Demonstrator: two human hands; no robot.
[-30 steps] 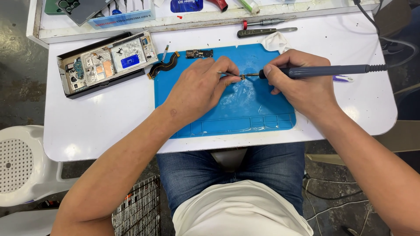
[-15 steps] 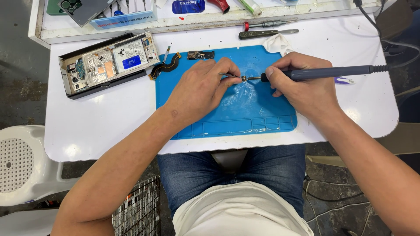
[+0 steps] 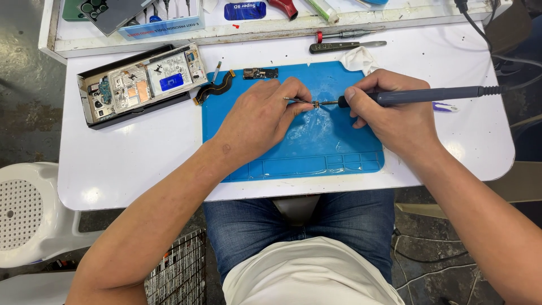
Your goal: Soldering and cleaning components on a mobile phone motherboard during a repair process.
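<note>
Centre frame, on a blue mat (image 3: 316, 152), the left hand (image 3: 257, 118) pinches tweezers (image 3: 296, 100) on a tiny part (image 3: 316, 104). The right hand (image 3: 395, 116) grips a soldering iron (image 3: 418, 96), its tip at the part. Soldering looks underway; an opened phone (image 3: 141, 85) waits upper left, unassembled.

I took the blue work mat (image 3: 316, 152) as my landmark. Left of it and a little farther from me, an opened phone (image 3: 141, 85) lay with its insides showing, tilted on the white table (image 3: 130, 169). Between phone and mat lay a dark flex cable (image 3: 214, 87), its end crossing the mat's far-left corner. On the mat's far edge sat a small circuit board (image 3: 261, 73). Just beyond the mat's far-right corner I saw a crumpled white tissue (image 3: 358, 58), and beyond that two screwdrivers (image 3: 344, 40). A white plastic chair (image 3: 34, 214) stood well left of the mat, below table level.
</note>
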